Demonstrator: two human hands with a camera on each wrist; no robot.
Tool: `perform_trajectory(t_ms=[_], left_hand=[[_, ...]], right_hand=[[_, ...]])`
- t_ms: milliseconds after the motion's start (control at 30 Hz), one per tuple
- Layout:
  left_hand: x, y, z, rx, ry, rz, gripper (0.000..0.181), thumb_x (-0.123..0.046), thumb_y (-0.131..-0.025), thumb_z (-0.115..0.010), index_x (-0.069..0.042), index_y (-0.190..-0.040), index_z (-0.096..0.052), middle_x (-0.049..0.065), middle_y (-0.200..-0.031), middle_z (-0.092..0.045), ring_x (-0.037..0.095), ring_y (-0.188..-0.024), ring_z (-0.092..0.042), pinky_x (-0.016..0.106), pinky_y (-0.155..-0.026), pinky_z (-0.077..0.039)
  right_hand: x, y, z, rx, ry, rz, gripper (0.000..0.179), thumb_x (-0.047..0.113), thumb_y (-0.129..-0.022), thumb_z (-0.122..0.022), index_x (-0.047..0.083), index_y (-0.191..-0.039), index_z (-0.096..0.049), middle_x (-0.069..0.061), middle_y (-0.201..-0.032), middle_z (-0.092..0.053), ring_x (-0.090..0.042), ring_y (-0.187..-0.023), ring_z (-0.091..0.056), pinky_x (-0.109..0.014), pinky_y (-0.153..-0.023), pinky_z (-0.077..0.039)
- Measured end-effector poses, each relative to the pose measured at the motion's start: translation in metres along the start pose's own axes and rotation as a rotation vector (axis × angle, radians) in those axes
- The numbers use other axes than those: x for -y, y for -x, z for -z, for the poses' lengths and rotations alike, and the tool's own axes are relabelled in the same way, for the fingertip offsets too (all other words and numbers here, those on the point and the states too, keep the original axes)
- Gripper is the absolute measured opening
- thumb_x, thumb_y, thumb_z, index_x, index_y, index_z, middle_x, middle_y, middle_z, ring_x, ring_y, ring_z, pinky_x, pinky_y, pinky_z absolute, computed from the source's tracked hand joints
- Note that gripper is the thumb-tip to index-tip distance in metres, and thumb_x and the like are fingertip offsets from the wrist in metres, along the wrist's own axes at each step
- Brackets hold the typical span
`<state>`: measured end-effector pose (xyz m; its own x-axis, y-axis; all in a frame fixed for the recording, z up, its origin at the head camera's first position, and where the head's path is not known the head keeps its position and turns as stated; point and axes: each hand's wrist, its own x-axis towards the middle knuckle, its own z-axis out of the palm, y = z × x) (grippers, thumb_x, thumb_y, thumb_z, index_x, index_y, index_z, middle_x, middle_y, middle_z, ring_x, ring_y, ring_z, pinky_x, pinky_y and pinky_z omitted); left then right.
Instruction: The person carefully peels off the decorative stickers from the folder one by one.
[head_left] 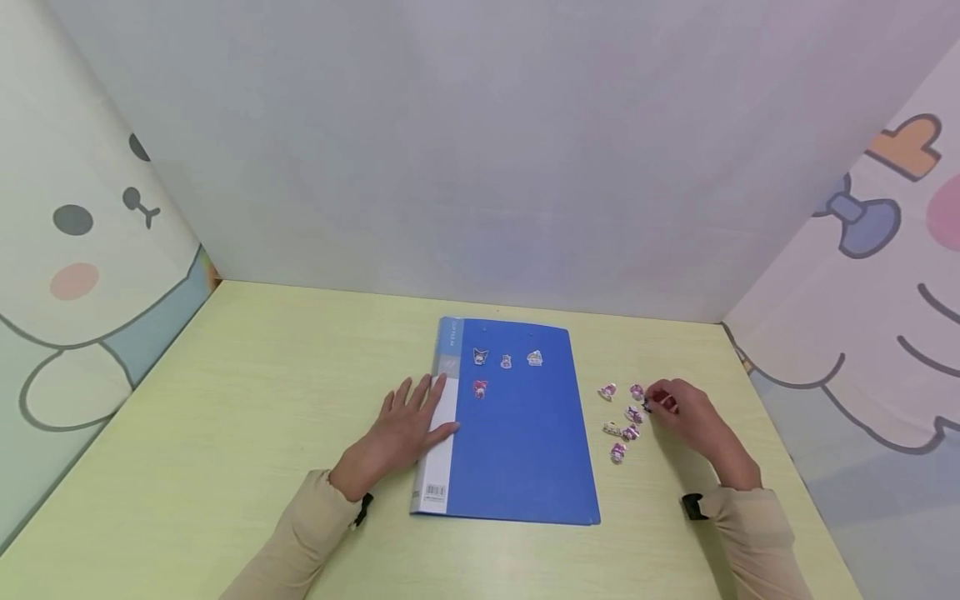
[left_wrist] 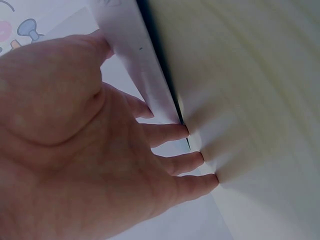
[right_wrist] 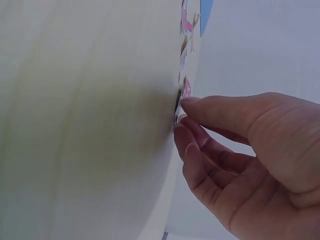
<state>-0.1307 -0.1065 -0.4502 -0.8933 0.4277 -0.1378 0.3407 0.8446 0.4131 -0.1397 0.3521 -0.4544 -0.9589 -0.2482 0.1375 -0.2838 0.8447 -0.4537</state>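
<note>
A blue folder (head_left: pixel 517 450) with a white and light-blue spine lies on the table. Several small cartoon character stickers, including a red one (head_left: pixel 480 389), are on its upper cover. My left hand (head_left: pixel 401 429) rests spread at the spine (left_wrist: pixel 132 55), thumb and index finger over it, the other fingertips down on the table. To the folder's right, my right hand (head_left: pixel 686 412) pinches a small dark sticker (head_left: pixel 647 405) between thumb and curled fingers, low at the tabletop. Beside those fingertips lie several loose stickers, mostly purple and white, such as one (head_left: pixel 617 452) nearest me.
The pale yellow table (head_left: pixel 300 358) meets a plain grey-white backdrop (head_left: pixel 465 167) at the back. Cartoon-printed panels (head_left: pixel 67 317) stand along both sides. Both beige sleeves (head_left: pixel 757 533) reach in from the front, with a black strap at each wrist.
</note>
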Motion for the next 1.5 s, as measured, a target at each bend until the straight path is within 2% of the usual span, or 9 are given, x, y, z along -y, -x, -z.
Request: perform_trajectory(t_ms=[233, 500, 767, 1033, 1500], left_hand=[[0.001, -0.001, -0.002, 0.004, 0.000, 0.000, 0.078, -0.045, -0.106, -0.054, -0.004, -0.163, -0.022, 0.026, -0.165, -0.025, 0.053, -0.150, -0.018, 0.069, -0.118, -0.017], [0.001, -0.001, -0.001, 0.001, -0.004, 0.002, 0.078, -0.046, -0.105, -0.054, -0.004, -0.163, -0.022, 0.026, -0.165, -0.025, 0.053, -0.150, -0.018, 0.069, -0.118, -0.017], [0.000, 0.000, -0.001, -0.007, 0.006, 0.001, 0.077, -0.044, -0.105, -0.055, -0.003, -0.162, -0.023, 0.027, -0.164, -0.026, 0.054, -0.150, -0.019, 0.069, -0.118, -0.017], [0.000, 0.000, -0.001, -0.029, 0.011, -0.017, 0.077, -0.043, -0.105, -0.056, -0.001, -0.162, -0.024, 0.029, -0.163, -0.027, 0.055, -0.149, -0.019, 0.070, -0.117, -0.018], [0.000, -0.002, -0.001, 0.006, -0.006, 0.013, 0.078, -0.047, -0.105, -0.054, -0.005, -0.163, -0.021, 0.026, -0.165, -0.025, 0.053, -0.151, -0.017, 0.069, -0.118, -0.017]], right_hand=[[0.006, -0.006, -0.003, -0.010, -0.018, 0.014, 0.009, -0.001, -0.095, -0.070, -0.005, -0.103, -0.068, -0.010, -0.091, -0.066, -0.022, -0.079, -0.062, -0.031, -0.066, -0.053], [0.020, -0.020, -0.004, 0.013, -0.058, 0.033, 0.015, -0.002, -0.097, -0.066, -0.009, -0.110, -0.065, -0.016, -0.098, -0.066, -0.031, -0.088, -0.065, -0.043, -0.074, -0.057], [0.035, -0.037, -0.011, 0.015, -0.093, 0.083, 0.018, -0.002, -0.098, -0.065, -0.011, -0.114, -0.064, -0.019, -0.102, -0.065, -0.034, -0.092, -0.066, -0.047, -0.077, -0.058], [0.045, -0.048, -0.016, 0.031, -0.104, 0.090, 0.020, -0.001, -0.100, -0.064, -0.010, -0.118, -0.063, -0.021, -0.107, -0.064, -0.037, -0.099, -0.063, -0.052, -0.083, -0.056], [0.057, -0.064, -0.032, -0.005, -0.117, 0.152, 0.021, -0.003, -0.098, -0.064, -0.011, -0.117, -0.063, -0.024, -0.109, -0.065, -0.041, -0.101, -0.064, -0.055, -0.087, -0.054]])
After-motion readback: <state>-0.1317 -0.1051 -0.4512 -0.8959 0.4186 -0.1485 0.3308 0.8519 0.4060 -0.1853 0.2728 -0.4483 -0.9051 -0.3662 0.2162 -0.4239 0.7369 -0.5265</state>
